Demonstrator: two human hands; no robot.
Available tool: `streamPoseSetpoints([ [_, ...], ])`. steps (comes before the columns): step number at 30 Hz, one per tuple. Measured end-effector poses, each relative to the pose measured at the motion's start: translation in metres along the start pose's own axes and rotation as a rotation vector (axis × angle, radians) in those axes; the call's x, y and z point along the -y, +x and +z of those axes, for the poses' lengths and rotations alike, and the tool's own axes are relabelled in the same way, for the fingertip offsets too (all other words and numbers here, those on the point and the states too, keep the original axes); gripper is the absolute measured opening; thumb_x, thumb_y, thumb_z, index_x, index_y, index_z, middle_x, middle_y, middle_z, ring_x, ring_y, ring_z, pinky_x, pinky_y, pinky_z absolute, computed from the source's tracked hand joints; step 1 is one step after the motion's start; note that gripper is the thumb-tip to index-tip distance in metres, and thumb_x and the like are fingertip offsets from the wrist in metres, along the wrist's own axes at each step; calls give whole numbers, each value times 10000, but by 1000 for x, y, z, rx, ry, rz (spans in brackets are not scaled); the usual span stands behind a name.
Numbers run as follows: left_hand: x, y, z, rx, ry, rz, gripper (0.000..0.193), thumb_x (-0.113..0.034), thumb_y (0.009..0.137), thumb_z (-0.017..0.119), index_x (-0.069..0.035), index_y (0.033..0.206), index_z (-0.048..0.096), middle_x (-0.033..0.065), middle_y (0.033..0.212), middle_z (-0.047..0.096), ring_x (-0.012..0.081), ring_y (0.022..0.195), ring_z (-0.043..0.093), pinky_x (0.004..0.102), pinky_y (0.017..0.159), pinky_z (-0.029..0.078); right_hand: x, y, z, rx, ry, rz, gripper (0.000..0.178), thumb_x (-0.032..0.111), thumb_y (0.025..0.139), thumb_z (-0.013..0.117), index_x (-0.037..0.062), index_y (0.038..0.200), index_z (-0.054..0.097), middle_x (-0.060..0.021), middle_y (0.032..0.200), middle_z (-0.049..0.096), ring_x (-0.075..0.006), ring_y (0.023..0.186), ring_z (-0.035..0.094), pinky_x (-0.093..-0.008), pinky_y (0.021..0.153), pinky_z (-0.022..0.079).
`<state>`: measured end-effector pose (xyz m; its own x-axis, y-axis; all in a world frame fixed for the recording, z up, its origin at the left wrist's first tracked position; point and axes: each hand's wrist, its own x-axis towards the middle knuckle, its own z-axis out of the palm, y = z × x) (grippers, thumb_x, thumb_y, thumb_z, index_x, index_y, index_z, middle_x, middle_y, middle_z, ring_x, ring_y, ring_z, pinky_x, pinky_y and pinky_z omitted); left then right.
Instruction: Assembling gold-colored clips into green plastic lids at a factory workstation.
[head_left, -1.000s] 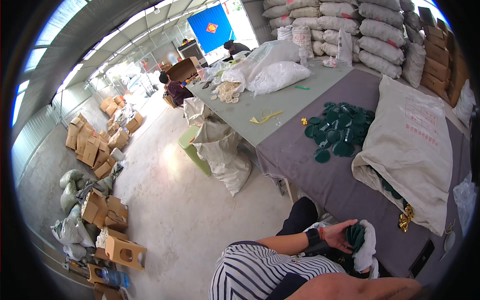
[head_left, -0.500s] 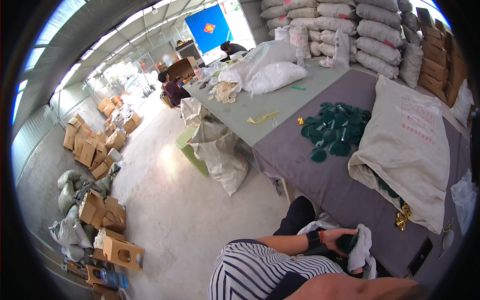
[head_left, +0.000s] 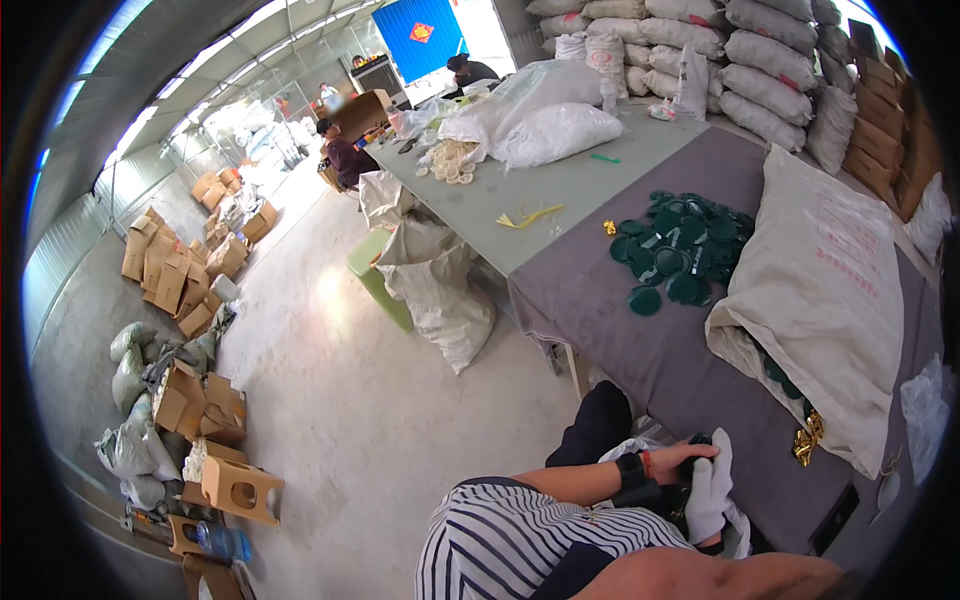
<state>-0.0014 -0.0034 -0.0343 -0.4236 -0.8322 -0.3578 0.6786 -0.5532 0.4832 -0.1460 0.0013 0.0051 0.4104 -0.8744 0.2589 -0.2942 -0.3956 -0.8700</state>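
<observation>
Seated worker, striped top, close against the near edge of a table (head_left: 590,195); its nearer part lies under a grey-purple cloth (head_left: 640,345). Both hands meet low over the lap, just beside the cloth's edge.

Left hand (head_left: 672,463): bare, black band and red bracelet at the wrist, fingers closed round a dark piece (head_left: 688,468), most of it hidden. Right hand (head_left: 708,500): white-gloved, right up against the left and the piece; cannot tell whether its fingers grip or merely press. The piece sits between the two hands. Pale plastic sheeting (head_left: 738,530) beside the glove.

On the cloth, beyond the hands: a loose heap of dark green discs (head_left: 685,245), overlapping, a small gold bit (head_left: 609,227) at its left. Right of the heap, a large off-white sack (head_left: 815,280) on its side, mouth toward the worker, more green discs showing inside, shiny gold strips (head_left: 808,440) at the opening. Nearer, a flat black object (head_left: 833,520) by the table's edge.

Farther along the table: yellow strips (head_left: 530,216), pale rings (head_left: 450,162) piled loosely, bulging white plastic bags (head_left: 560,135). Left of the table, a woven sack (head_left: 435,290) stands against a light green stool (head_left: 372,275). Co-worker in a maroon top (head_left: 348,163) at the far end.
</observation>
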Motion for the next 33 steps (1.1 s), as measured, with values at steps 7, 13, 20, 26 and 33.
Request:
streamPoseSetpoints([
  [7,-34,15,-37,60,-237,2,409,-413,886,711,-101,1122,591,114,1051,650,249,975,643,449,842,540,-81,52,-103,-433,-737,189,552,321,1011,528,-66,1391,425,-258,1423,451,-396,1329,424,-454,1133,320],
  [13,-58,38,-60,209,-457,31,442,-434,894,677,-104,1177,597,140,1167,631,315,1078,616,470,849,515,-143,77,-145,-467,-1285,606,688,539,987,465,-14,1392,408,-306,1392,439,-460,1289,432,-521,1043,400],
  [20,-49,53,-78,242,-273,-23,553,-469,916,609,-156,1363,525,112,1214,600,300,1125,587,410,799,487,-151,84,-112,-400,-1143,557,688,521,961,512,31,1426,380,-244,1370,489,-404,1248,487,-504,1028,399],
  [26,-47,63,-68,370,-233,-111,617,-452,912,605,-150,1430,463,110,1261,580,312,1139,584,435,811,492,-143,83,-113,-586,-1289,236,687,444,942,587,-3,1426,393,-286,1349,497,-443,1261,463,-502,1085,362],
  [33,-73,44,-72,199,-87,-21,865,-455,779,688,-80,1494,378,169,1301,587,383,1174,596,514,886,546,-112,115,-96,-594,-1124,139,376,398,854,684,89,1059,621,-164,954,609,-361,933,589,-482,821,498],
])
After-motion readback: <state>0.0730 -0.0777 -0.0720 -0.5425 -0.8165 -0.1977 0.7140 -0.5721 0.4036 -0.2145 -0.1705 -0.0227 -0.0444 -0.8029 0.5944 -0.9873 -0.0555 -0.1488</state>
